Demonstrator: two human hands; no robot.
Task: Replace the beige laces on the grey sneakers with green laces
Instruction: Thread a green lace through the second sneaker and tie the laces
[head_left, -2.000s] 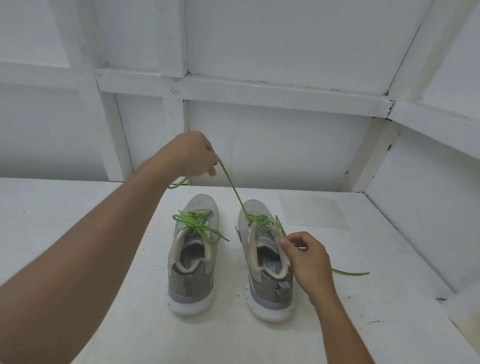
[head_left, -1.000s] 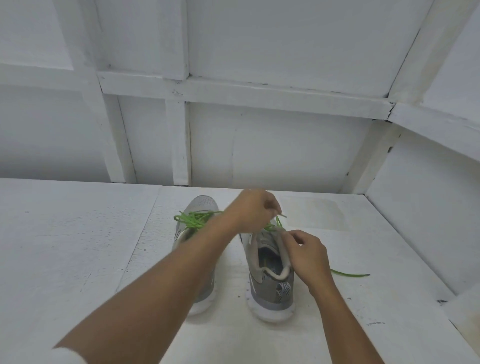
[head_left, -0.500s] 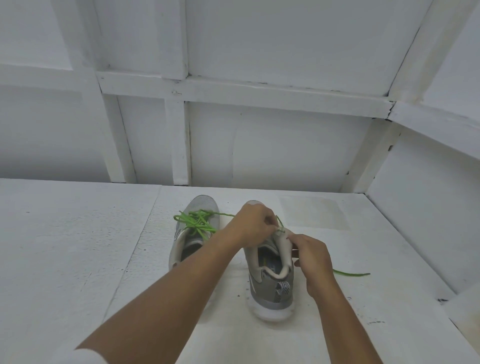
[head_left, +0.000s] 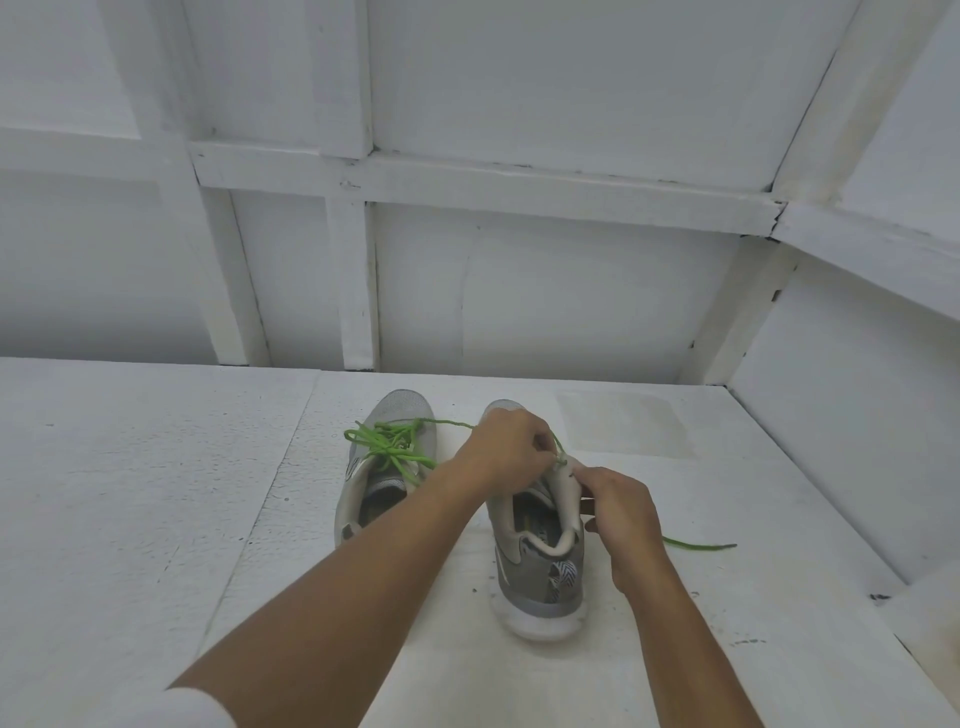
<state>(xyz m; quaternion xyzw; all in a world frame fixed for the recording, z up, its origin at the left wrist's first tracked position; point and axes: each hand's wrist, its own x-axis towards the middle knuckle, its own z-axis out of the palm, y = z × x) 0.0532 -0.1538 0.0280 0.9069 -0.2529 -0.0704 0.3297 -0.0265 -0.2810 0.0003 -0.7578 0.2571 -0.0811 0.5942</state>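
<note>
While the right shoe sat on the counter, L grip pinched the lace by its top eyelet, R grip the collar; lace looked thin, limp, light: best held nr the tip.

table stretches wide left of the left sneaker, wall behind.

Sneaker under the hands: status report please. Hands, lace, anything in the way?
Left hand pinches green lace at top eyelets. Right hand grips sneaker at collar. Lace tail on table. Other sneaker already laced green, not in the way.
</note>
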